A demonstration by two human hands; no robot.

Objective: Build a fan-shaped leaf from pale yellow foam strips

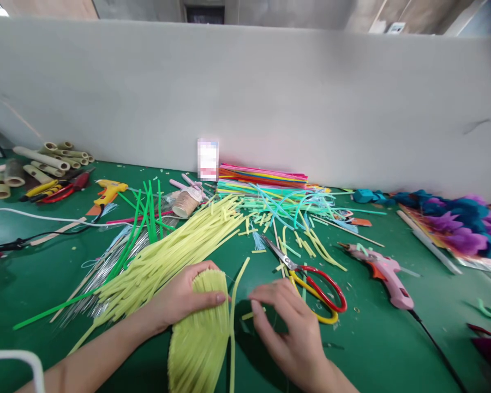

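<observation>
My left hand [188, 297] grips a leaf-shaped piece made of yellow-green pipe cleaners [198, 349] set side by side, the thumb pressed across its front. Along the right edge of this piece runs a single yellow-green pipe cleaner [233, 327], its upper end bent out to the right. My right hand [288, 327] is just right of that strand, apart from it, thumb and index tip brought close together. Whatever lies between those fingertips is too small to make out. Beyond the right hand lie scissors [311, 278] with red and yellow handles, blades parted.
A heap of yellow-green pipe cleaners [175, 245] lies behind my left arm. A pink glue gun [387, 278] rests at right, a yellow glue gun [108, 191] at left. Coloured bundles [265, 176], bamboo tubes [57, 158] and purple-blue flowers [458, 218] line the white partition [245, 98].
</observation>
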